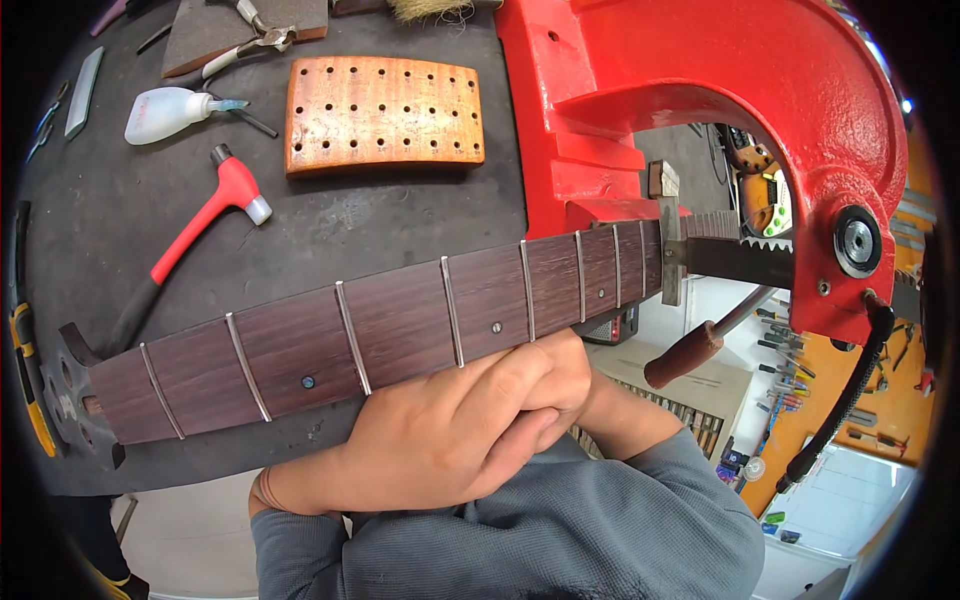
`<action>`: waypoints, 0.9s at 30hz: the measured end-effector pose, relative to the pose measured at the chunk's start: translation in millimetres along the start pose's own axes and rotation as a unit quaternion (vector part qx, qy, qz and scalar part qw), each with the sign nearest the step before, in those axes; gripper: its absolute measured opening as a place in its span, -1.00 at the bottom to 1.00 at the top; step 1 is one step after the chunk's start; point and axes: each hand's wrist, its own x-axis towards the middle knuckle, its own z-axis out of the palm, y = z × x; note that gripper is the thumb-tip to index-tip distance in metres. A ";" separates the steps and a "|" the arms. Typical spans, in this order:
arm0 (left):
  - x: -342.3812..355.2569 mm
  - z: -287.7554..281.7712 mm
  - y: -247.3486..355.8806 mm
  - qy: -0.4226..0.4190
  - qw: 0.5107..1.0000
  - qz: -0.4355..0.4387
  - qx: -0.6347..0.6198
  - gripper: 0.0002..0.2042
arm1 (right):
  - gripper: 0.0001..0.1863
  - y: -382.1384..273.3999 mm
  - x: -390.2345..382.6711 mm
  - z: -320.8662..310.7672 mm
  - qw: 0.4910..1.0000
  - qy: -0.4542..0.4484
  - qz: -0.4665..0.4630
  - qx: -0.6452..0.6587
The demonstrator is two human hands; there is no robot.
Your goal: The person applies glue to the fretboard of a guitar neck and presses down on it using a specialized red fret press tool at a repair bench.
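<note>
Across the bench lies a guitar neck (400, 325) with a dark wood fretboard, several metal frets and round dot inlays. Its right end sits under the ram of a red arbor press (700, 60). Just in front of the neck's near edge, my left hand (410, 440) and my right hand (568, 365) are clasped together, fingers folded over each other. No tool shows in them, though the inside of the clasp is hidden. At the far left, the headstock (75, 400) shows several round holes.
A drilled wooden block (385, 115), red-handled hammer (215, 205), white squeeze bottle (168, 112) and pliers (250, 45) rest on the dark bench. The press's lever with a brown grip (685, 355) juts out at right. Tools hang on a wooden wall board (860, 400).
</note>
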 end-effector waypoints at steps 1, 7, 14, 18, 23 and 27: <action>-0.3 0.8 0.0 0.001 1.000 -0.004 -0.002 -0.47 | -0.90 0.2 0.1 1.1 1.000 0.008 0.002 -0.003; 1.9 5.1 1.1 0.042 0.999 0.002 0.007 -0.51 | -0.86 0.2 4.1 2.0 1.000 0.021 -0.002 0.008; 2.8 9.6 1.0 0.072 0.997 -0.005 -0.009 -0.57 | -0.75 -4.6 8.7 -3.0 1.000 0.008 0.014 0.005; 2.1 12.3 4.9 0.091 0.995 -0.030 -0.016 -0.62 | -0.71 0.8 7.9 -4.3 0.999 -0.007 0.029 0.044; 1.5 16.0 11.7 0.087 0.994 -0.070 -0.017 -0.64 | -0.73 2.0 9.2 -0.9 0.995 -0.003 0.037 0.091; -2.4 21.8 13.0 0.084 0.989 -0.114 -0.032 -0.67 | -0.79 -0.5 8.5 -4.3 0.990 -0.030 0.057 0.123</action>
